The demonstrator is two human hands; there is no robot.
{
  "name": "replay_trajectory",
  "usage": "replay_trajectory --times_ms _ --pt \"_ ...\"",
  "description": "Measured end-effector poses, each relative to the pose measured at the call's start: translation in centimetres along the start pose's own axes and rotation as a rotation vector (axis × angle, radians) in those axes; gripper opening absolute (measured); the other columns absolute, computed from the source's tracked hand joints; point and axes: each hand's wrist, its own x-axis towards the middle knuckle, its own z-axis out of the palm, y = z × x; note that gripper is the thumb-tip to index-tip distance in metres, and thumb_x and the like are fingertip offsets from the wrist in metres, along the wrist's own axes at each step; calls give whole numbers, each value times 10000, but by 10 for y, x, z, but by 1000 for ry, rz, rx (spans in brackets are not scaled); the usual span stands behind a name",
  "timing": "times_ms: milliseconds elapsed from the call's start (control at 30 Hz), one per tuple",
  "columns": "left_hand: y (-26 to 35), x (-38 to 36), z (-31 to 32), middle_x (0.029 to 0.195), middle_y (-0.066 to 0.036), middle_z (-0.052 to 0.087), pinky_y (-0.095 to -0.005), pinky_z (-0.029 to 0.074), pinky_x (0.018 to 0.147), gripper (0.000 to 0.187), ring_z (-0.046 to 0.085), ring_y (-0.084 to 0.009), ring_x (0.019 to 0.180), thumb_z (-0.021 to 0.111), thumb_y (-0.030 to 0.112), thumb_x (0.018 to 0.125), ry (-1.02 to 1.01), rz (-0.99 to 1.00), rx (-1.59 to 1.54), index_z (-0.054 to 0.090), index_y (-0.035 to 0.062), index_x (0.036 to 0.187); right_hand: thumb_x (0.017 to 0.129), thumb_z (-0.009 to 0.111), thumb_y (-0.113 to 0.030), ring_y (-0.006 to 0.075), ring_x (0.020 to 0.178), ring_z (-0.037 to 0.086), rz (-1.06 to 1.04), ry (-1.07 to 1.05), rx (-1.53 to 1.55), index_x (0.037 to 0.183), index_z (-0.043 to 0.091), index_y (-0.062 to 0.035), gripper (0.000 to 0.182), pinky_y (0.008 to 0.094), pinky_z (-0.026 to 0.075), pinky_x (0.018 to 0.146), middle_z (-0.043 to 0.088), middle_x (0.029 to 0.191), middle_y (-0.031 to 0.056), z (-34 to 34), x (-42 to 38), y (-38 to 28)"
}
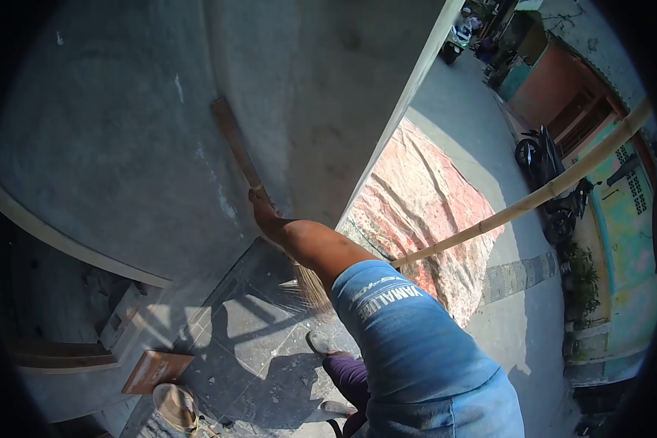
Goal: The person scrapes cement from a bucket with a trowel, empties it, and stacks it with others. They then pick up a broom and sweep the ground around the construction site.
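Observation:
A broom (312, 290) with pale stiff bristles is held slantwise against the grey plastered wall (153, 146). My right hand (263, 204) is closed round the lower part of its flat wooden handle (235, 139), whose top end points up the wall. Part of the broom below the hand is hidden behind my forearm. The bristles hang just above the dark tiled floor (244, 332), close to my foot in a grey shoe (318, 343). My left hand is out of view.
A bamboo pole (518, 208) slants across the right side. Beyond the wall edge lies a worn red-and-white tarp (423, 204) on the paved lane. A bucket (174, 405) and a reddish-brown board (155, 371) stand lower left. A motorbike (555, 182) is parked at right.

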Motion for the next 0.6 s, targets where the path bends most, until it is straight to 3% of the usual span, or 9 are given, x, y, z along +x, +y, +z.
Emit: replay_trajectory --times_ms 67,167,300,400,467,500,567,600 --pt "2 4 1 1026 -63 562 -337 496 676 458 569 -189 836 598 167 831 -9 12 -7 435 105 1255 692 662 -187 209 878 569 -81 -131 128 829 678 -164 140 491 318 960 623 824 3 -23 -24 5" --pt "-1 7 3 1013 -68 558 -351 492 665 473 570 -202 821 598 164 828 -30 42 -18 417 111 1262 789 568 -197 187 738 545 -46 -34 351 811 622 -193 58 411 426 656 524 697 -31 -26 57 -89" --pt "-28 7 -10 995 -76 552 -369 488 651 493 571 -218 801 597 161 825 -49 95 -30 392 120 1272 792 555 -152 172 703 559 -47 -249 44 833 621 -198 91 415 442 707 569 730 -25 -85 -142 -49" --pt "-64 -1 -26 981 -82 547 -383 485 641 509 571 -231 787 597 158 822 -67 113 -39 373 126 1279 729 651 -202 198 692 599 -354 -174 -106 825 681 -102 142 482 480 662 643 786 11 -95 -256 -45" --pt "-93 -5 -41 972 -86 545 -392 483 634 520 571 -239 777 597 156 821 -76 120 -46 361 130 1283 766 639 -254 215 819 632 -117 -96 570 930 688 -103 228 471 482 658 673 902 16 -105 -374 -16" --pt "-109 -7 -50 968 -88 543 -396 482 630 526 572 -243 772 597 156 820 -79 116 -55 355 132 1286 753 649 -246 214 806 636 -42 -252 812 918 692 -120 211 449 482 610 673 893 17 -90 -389 -23" --pt "-144 -7 -69 959 -92 540 -406 480 623 537 572 -251 762 597 154 818 -83 102 -63 342 137 1291 748 628 -220 202 747 637 180 -221 724 856 691 -124 157 388 466 525 673 825 38 -96 -505 -26" --pt "-164 -8 -79 954 -94 539 -410 479 620 543 572 -255 758 596 153 817 -80 91 -74 336 139 1293 748 625 -208 209 752 642 171 -297 726 794 683 -125 112 359 463 532 673 800 30 -84 -545 -42"
